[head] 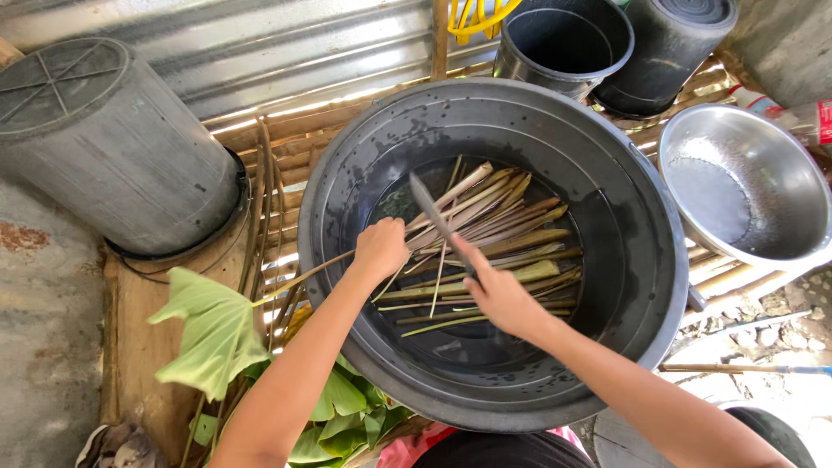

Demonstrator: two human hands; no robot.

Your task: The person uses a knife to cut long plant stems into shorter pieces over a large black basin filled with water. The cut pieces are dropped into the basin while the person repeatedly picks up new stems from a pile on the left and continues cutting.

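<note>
A big dark round basin point(641, 260) holds a pile of cut green and brown plant stalks point(511, 243) in shallow water. My left hand point(380, 249) is closed on one long thin stalk point(299, 282) that sticks out over the basin's left rim. My right hand point(503, 299) grips the handle of a knife point(433, 212); its blade points up and left, lying across the stalks beside my left hand.
An upturned grey bucket point(113, 147) stands at the left. Two black buckets point(563, 39) sit behind the basin, and a shiny metal bowl point(745, 186) at the right. Green leaves point(217, 334) lie at the lower left on bamboo slats point(277, 208). Corrugated metal sheet point(286, 52) runs behind.
</note>
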